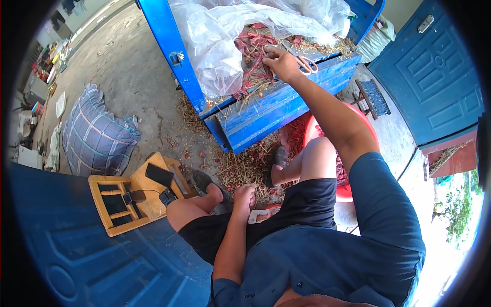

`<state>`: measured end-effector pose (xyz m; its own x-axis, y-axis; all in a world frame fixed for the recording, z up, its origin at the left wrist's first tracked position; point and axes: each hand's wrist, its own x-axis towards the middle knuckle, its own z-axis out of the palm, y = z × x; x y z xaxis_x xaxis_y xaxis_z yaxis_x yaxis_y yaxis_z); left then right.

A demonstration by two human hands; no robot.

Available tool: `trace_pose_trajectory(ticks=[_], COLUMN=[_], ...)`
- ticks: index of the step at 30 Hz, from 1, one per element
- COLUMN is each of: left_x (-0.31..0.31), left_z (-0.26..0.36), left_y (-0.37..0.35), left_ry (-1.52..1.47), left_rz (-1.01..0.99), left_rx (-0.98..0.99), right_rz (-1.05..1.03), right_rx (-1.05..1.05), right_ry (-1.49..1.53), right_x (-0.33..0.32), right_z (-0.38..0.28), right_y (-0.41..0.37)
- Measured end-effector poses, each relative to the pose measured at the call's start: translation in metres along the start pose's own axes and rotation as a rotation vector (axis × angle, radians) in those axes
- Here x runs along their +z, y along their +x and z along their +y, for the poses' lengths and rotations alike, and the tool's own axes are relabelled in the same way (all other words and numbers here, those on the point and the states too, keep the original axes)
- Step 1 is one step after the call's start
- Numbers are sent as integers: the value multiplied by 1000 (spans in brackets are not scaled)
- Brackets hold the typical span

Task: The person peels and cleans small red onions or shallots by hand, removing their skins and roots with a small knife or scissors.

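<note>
My right hand point(280, 62) reaches over the edge of a blue truck bed point(271, 115), its fingers bent at a heap of dried red peppers point(254, 43); what they grip, if anything, is too small to tell. Just right of that hand lie scissors with pinkish handles point(307, 65). Clear plastic sheeting point(215, 46) covers the back and left of the heap. My left hand point(244, 197) is closed above my lap, near the left thigh, and its contents are hidden. A pale printed item point(259, 215) rests on the lap beside it.
Behind my right forearm sits a red-rimmed tub point(375, 134) with red peppers. Stems litter the ground point(240, 171). A wooden chair point(113, 231) holding a phone point(159, 174) and a plaid sack point(97, 135) are at left. A small stool point(375, 97) stands by the blue door point(434, 66).
</note>
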<state>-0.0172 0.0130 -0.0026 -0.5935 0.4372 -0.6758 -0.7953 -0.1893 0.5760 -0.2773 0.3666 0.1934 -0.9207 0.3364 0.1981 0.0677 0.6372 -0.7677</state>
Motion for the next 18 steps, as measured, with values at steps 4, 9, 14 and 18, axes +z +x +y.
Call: trace_pose_trajectory(ticks=[4, 9, 14, 18], left_x=[-2, -15, -9, -8], left_z=[-3, -8, -5, -8], left_y=[-13, -10, -10, -1], left_ry=[13, 7, 29, 50], left_rz=[35, 73, 79, 32], left_rx=[38, 33, 30, -15], right_rz=[182, 249, -597, -1166], right_rx=[16, 76, 272, 401], right_ry=[283, 726, 548, 562], right_x=[-3, -28, -19, 63], right_z=[15, -4, -22, 14], right_y=[4, -31, -185, -318])
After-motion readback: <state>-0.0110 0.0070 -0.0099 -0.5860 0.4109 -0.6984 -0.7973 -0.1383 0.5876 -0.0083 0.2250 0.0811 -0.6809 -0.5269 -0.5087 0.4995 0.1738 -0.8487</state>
